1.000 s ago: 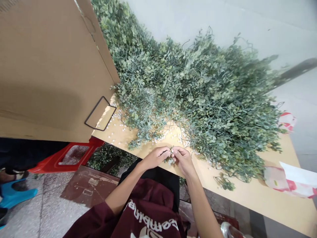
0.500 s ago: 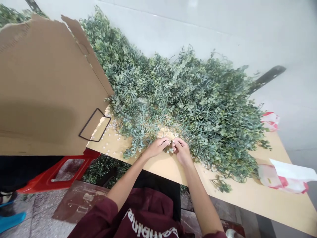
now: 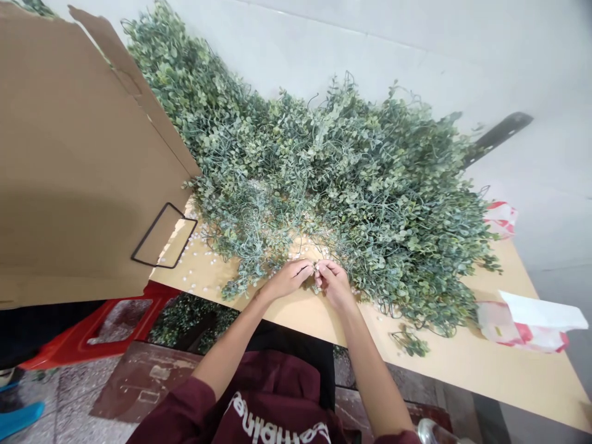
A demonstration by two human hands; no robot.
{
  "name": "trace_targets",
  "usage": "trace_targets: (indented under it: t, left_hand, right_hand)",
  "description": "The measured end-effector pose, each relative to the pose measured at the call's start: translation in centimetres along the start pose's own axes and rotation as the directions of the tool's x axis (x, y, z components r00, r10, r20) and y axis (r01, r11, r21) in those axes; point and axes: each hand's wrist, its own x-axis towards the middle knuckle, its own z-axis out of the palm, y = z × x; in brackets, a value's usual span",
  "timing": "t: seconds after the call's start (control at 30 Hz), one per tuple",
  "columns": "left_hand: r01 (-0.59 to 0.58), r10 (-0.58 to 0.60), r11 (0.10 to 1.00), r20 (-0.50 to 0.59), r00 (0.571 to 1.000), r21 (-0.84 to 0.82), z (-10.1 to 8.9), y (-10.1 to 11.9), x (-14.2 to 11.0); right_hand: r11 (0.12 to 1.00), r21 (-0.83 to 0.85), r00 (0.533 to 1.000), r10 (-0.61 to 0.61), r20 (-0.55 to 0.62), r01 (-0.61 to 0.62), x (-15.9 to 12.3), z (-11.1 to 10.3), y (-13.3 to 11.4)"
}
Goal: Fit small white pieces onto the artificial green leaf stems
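Note:
My left hand (image 3: 289, 279) and my right hand (image 3: 333, 283) meet above the near edge of the table, fingertips almost touching. Both are closed in a pinch around a small leafy sprig (image 3: 316, 269), mostly covered by the fingers. Just beyond them rises a large heap of artificial green foliage (image 3: 351, 166) with thin stems. Small white bits (image 3: 197, 253) lie scattered on the wooden tabletop (image 3: 300, 314), around the hands and toward the left.
A big cardboard box (image 3: 78, 154) stands at left, a dark wire frame (image 3: 164, 235) at its corner. On the right are a loose sprig (image 3: 411, 342) and a red-and-white plastic bag (image 3: 522, 327). Below left is a red stool (image 3: 115, 320); a dark metal bracket (image 3: 502, 135) juts from the wall.
My hands have drawn slightly closer together, the right fingertips moving left to meet the left ones. The view has shifted a little, so the box sits further left.

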Motion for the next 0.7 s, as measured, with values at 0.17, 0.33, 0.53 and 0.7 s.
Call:
trace_targets:
  t: [0.17, 0.33, 0.53, 0.7]
  left_hand:
    - [0.003, -0.003, 1.0, -0.006, 1.0, 0.018, 0.04, 0.13, -0.05]
    - [-0.02, 0.02, 1.0, -0.005, 1.0, 0.021, 0.0, 0.23, 0.03]
    - [-0.048, 0.048, 0.999, -0.004, 0.999, 0.023, 0.09, -0.11, 0.01]
    - [-0.044, 0.044, 0.999, -0.006, 0.999, 0.017, -0.03, 0.05, -0.02]
  right_hand:
    - [1.0, 0.008, 1.0, 0.004, -0.025, -0.004, -0.03, 0.11, -0.04]
    - [1.0, 0.006, 1.0, 0.01, -0.023, -0.01, -0.11, 0.21, -0.17]
    - [0.999, -0.036, 0.999, 0.006, -0.051, -0.008, -0.08, 0.36, -0.2]
    - [0.999, -0.05, 0.999, -0.01, -0.047, 0.008, 0.02, 0.21, 0.05]
